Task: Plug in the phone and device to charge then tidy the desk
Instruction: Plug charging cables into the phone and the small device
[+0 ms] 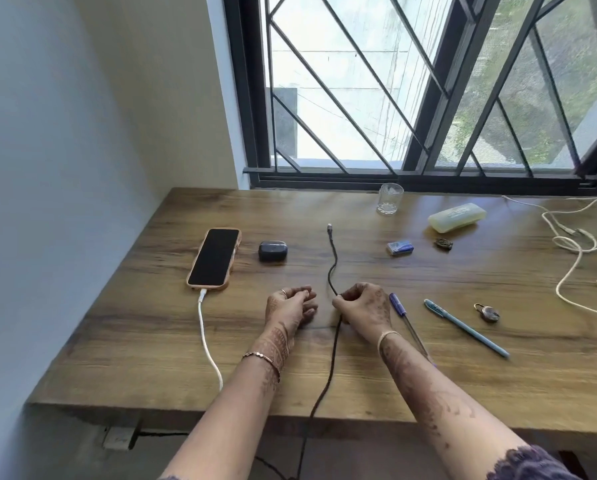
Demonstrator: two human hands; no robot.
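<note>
Right hand (pixel 363 308) pinches the floppy thin black cable (pixel 332 258), left hand (pixel 292 306) loose and empty; I'd regrip near its 12 o'clock plug (pixel 329 227).

Wooden desk (pixel 151 341), phone (pixel 214 258), dark case (pixel 273 250), black cable (pixel 332 261), glass (pixel 389 199), pens (pixel 467 329), padlock (pixel 487 312), white cables (pixel 567 244)

left hand (pixel 292 308): ring (pixel 283 291), bracelet (pixel 260 356) | right hand (pixel 363 311): wristband (pixel 387 336) | henna (pixel 276 341), purple sleeve (pixel 532 460)
</note>
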